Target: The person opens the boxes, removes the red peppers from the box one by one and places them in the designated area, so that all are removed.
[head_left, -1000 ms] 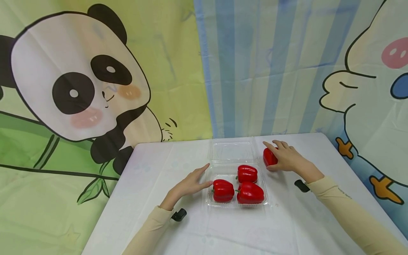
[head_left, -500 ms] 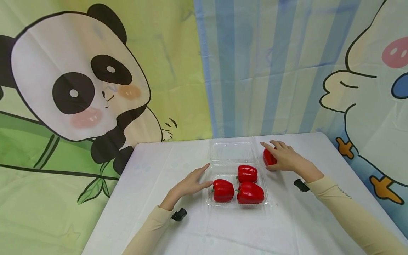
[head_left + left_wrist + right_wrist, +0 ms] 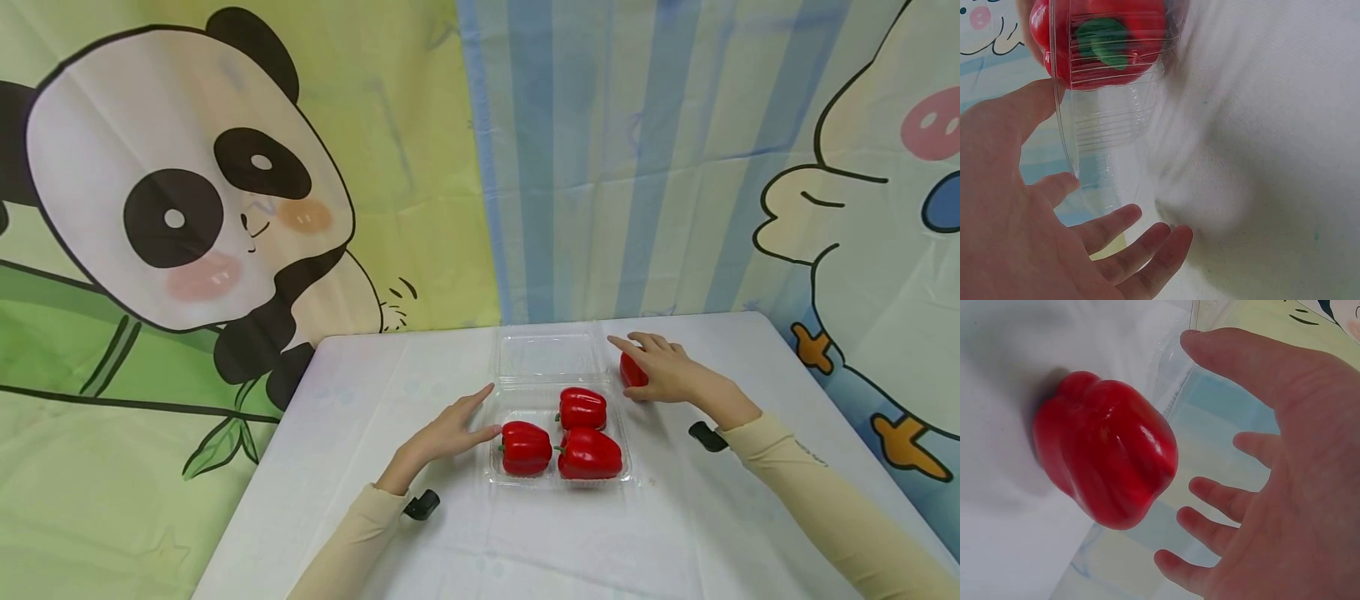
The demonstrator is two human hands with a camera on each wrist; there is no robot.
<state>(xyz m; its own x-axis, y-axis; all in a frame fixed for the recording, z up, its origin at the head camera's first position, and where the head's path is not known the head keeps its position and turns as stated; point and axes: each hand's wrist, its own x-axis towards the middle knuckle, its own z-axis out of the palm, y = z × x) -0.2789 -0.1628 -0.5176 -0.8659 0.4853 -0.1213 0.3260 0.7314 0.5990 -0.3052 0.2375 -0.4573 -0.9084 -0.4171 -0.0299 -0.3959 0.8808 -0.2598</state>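
Observation:
A clear plastic clamshell box (image 3: 525, 408) lies on the table with its lid folded back. Three red bell peppers are in it: one at the left (image 3: 526, 448), one at the right front (image 3: 590, 454), one behind that (image 3: 582, 409). My left hand (image 3: 444, 429) is at the box's left side, thumb and fingertips near its clear wall (image 3: 1104, 119), fingers spread. Another red bell pepper (image 3: 1107, 450) lies on the cloth right of the lid. My right hand (image 3: 670, 371) hovers over it with relaxed fingers, and a gap shows between them and the pepper in the right wrist view.
A white cloth covers the table (image 3: 420, 550). Behind stands a printed curtain (image 3: 570, 167) with a panda and stripes, right at the table's far edge. The clear lid (image 3: 549, 357) lies between the box and that edge.
My right hand has drifted slightly left over the loose bell pepper, which stays in place. My left hand and the peppers in the box have not visibly moved.

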